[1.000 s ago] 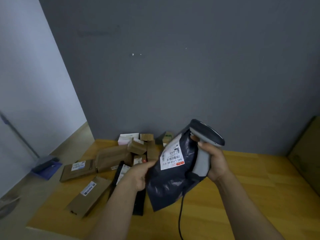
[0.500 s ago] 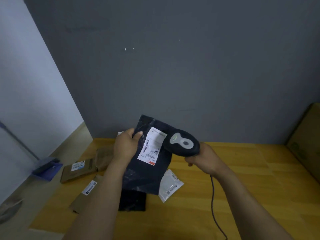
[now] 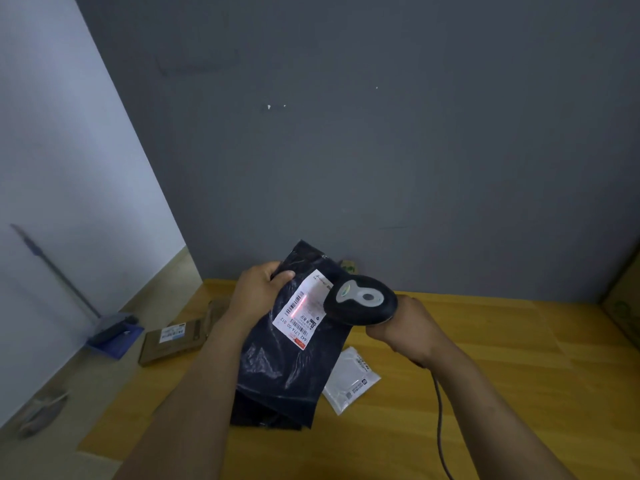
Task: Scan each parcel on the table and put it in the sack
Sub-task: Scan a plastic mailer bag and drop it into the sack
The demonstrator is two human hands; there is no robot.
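Left hand (image 3: 256,292) is holding a bagged parcel (image 3: 277,358) up over the desk (image 3: 485,375), right hand (image 3: 405,329) is holding the scanner (image 3: 362,301) just right of it, head sitting over the right end of the label (image 3: 299,311). A pouch (image 3: 351,379) is lying on the desk right of the parcel's lower end, another bag (image 3: 256,415) lying beneath it, a boxed parcel (image 3: 169,341) sitting at the desk's left edge.

The left hand (image 3: 258,289) has shifted from under the dark plastic mailer bag (image 3: 277,358) to its top corner, so the bag now hangs upright. The right hand (image 3: 405,327) has tipped the black handheld scanner (image 3: 360,301) toward the white shipping label (image 3: 303,308), where a red scan line (image 3: 300,304) now glows.
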